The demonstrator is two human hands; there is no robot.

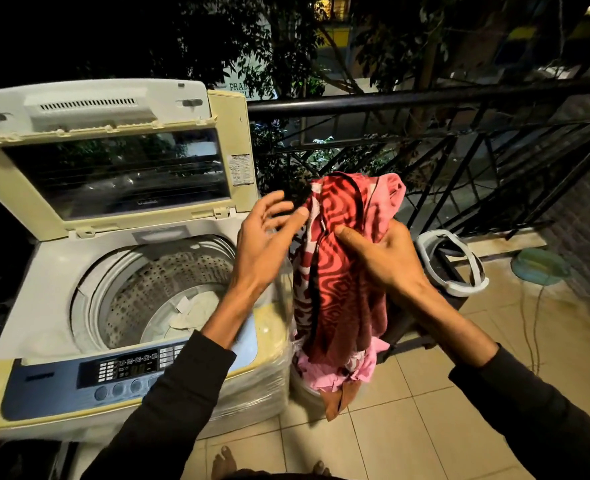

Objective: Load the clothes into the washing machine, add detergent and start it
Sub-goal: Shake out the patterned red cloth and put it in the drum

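My right hand (387, 254) grips the red patterned cloth (342, 258); my left hand (265, 237), fingers spread, hovers at its 9 o'clock, above the washing machine (78, 271).

Single head-worn wide-angle view looking forward and down, close over washing machine (78, 271) at frame left, balcony railing (425, 98) across upper right.

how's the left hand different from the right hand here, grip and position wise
The left hand is open, fingers spread, holding nothing; the right hand grips the red patterned cloth. The left hand hovers over the washing machine's right edge; the right hand is beside the machine, above the pink clothes. Both reach out of dark sleeves.
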